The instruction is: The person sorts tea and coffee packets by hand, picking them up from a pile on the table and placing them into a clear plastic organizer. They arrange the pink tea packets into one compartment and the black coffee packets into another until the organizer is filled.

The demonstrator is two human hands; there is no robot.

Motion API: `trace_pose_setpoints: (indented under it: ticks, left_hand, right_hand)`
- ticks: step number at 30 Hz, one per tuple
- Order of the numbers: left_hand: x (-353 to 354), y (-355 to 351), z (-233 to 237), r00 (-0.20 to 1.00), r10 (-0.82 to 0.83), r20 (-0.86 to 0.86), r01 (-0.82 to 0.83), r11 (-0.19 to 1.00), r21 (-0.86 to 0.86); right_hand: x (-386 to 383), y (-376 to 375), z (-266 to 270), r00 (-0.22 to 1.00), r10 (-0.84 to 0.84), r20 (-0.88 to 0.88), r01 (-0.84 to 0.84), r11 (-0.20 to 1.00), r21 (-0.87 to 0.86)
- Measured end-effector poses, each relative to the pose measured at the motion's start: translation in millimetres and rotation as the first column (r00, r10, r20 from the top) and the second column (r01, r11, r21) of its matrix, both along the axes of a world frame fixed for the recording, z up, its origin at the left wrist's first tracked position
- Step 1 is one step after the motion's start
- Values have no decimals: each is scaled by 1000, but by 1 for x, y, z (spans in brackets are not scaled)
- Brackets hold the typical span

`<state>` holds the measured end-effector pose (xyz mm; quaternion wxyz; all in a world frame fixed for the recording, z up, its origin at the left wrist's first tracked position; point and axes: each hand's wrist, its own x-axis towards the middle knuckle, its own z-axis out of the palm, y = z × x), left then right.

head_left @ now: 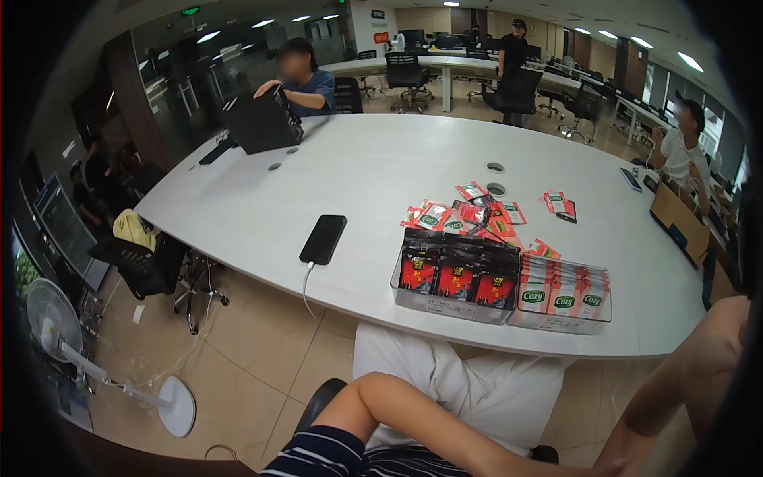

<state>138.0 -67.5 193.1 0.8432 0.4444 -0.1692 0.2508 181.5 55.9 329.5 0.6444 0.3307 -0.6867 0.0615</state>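
My left forearm (pixel 437 421), below a dark striped sleeve (pixel 318 455), crosses low over my white trousers (pixel 469 389) toward the lower right. My bare right arm (pixel 683 374) is bent close to the camera at the right edge. Both arms come together near the bottom edge, where I cannot make out either hand's fingers. On the table ahead, a clear box holds upright black-and-red sachets (pixel 457 278). Beside it, a second clear box holds red-and-white Cozy sachets (pixel 563 296). More sachets (pixel 477 215) lie loose in a pile behind them.
A black phone (pixel 323 239) with a white cable lies on the white table (pixel 238 211). Across it a person handles a black case (pixel 262 119). At right another person sits behind a cardboard box (pixel 679 222). A white fan (pixel 60 326) and black chair (pixel 147 262) stand left.
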Motion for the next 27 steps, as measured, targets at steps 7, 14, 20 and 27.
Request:
trace_pose_setpoints:
  ticks: [7, 14, 20, 27]
  left_hand:
    - [-133, -60, 1, 207, 978, -36, -909, 205, 363]
    - [-104, -114, 33, -544, 206, 813, -345, -939, 7]
    - [-107, -121, 47, -413, 67, 908, -383, -918, -107]
    - [-148, -101, 11, -505, -8, 863, -423, -869, -255]
  right_hand:
    - [-13, -1, 3, 999, 51, 0, -51, 999, 18]
    - [-79, -9, 11, 992, 104, 77, -112, 987, 111]
    - [-127, -32, 24, 987, 115, 116, -139, 963, 229]
    - [-101, 11, -30, 972, -9, 235, 1, 999, 34]
